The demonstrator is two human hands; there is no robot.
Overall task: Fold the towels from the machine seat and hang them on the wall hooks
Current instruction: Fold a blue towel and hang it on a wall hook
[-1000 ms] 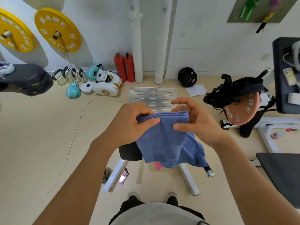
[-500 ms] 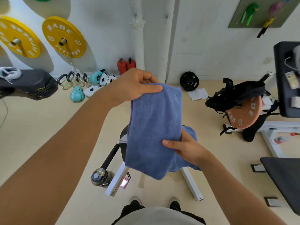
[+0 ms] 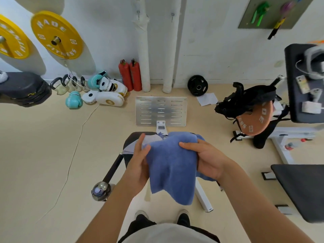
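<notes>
Both hands have dropped since half a second back, when the left one held the blue terry-cloth towel [image 3: 172,165] up high by its top edge and the right sat lower down on it; now they're level, bunching the cloth between them over the black padded machine seat [image 3: 130,140]. Left hand [image 3: 139,165] grips the towel's left side, thumb curled over the front and fingers stretched up behind it. Right hand [image 3: 206,159] clamps the right side, fingers wrapped across the top fold. Fabric looks soft and nubby, doubled over thick, with its lower edge hanging loose in a rounded flap above the white metal frame leg [image 3: 203,199]. A bit of pale grey cloth [image 3: 150,138] peeks out behind the left fingers, lying on the seat; can't tell what it is exactly. Past the seat there's a slotted shiny metal footplate [image 3: 161,111], flat and rectangular. Beige floor [image 3: 43,146] to the left is pretty open, just a thin white cable [image 3: 77,141] snaking across it. On the right it's tighter: an orange-brown weight plate [image 3: 257,120] draped with black straps, plus a black padded bench [image 3: 303,188] at the edge.
</notes>
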